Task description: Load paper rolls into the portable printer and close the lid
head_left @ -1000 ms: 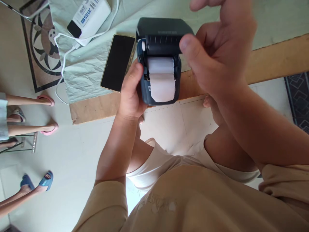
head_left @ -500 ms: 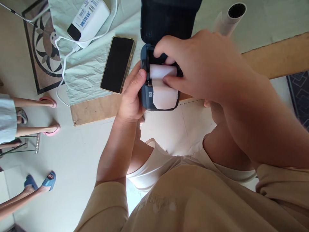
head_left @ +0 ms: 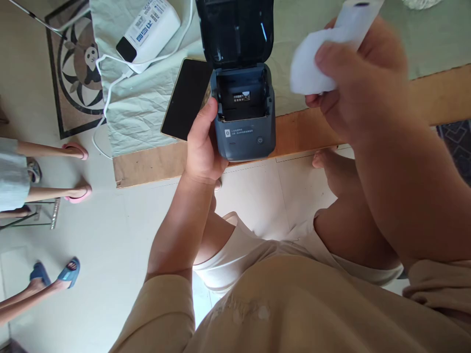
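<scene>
My left hand is closed around the left side of a dark blue label printer, at the table's front edge. Its black lid stands raised, and the paper bay is empty, with a small printed label on its floor. To the right of the printer, my right hand grips a white paper roll, its loose end hanging to the left. A white tubular end with a dark opening shows above that hand; whether it belongs to the roll I cannot tell. The fingers are partly blurred.
A phone lies left of the printer, partly behind it. Farther left are a white device and its white cable on the green cloth. Other people's legs and slippers show at the far left.
My right hand has lifted the paper roll out of the printer and carried it to the right. My left hand still holds the printer, which now overlaps the phone's edge.
</scene>
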Motion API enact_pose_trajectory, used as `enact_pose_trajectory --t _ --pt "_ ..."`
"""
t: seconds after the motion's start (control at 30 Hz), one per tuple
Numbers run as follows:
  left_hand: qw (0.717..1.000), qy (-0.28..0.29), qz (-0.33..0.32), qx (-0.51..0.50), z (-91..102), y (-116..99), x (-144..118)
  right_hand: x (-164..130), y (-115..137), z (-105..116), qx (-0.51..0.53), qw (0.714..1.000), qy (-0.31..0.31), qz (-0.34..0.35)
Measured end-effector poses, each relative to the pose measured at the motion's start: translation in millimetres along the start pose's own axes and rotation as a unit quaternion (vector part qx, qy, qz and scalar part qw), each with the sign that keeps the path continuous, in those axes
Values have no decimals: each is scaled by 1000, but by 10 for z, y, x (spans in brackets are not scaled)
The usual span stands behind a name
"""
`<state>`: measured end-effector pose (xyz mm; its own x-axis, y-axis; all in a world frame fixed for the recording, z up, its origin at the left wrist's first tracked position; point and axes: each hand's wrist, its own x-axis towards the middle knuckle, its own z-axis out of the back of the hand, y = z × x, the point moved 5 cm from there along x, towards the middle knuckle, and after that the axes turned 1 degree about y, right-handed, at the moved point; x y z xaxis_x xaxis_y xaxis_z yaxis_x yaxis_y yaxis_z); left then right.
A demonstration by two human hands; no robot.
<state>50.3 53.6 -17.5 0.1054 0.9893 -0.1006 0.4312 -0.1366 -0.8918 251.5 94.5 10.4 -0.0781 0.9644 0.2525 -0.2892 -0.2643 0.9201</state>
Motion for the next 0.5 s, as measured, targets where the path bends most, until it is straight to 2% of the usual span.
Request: enact_pose_trajectory --t 0.03,0.1,0.2,0.4,0.5 --pt "1000 -3 0 0 -2 -2 0 -27 -20 -4 -18 1000 -13 -1" --pt "1000 3 3 -4 -14 -7 -4 -94 50 -16 -117 992 -17 31" --pt "1000 18 8 -8 -25 -18 -14 -158 177 -48 -213 974 22 73" --pt "999 43 3 4 -12 -25 -23 -131 9 -80 -272 961 40 18" --pt "999 41 10 20 -19 -21 -33 -146 56 -49 -249 967 29 51"
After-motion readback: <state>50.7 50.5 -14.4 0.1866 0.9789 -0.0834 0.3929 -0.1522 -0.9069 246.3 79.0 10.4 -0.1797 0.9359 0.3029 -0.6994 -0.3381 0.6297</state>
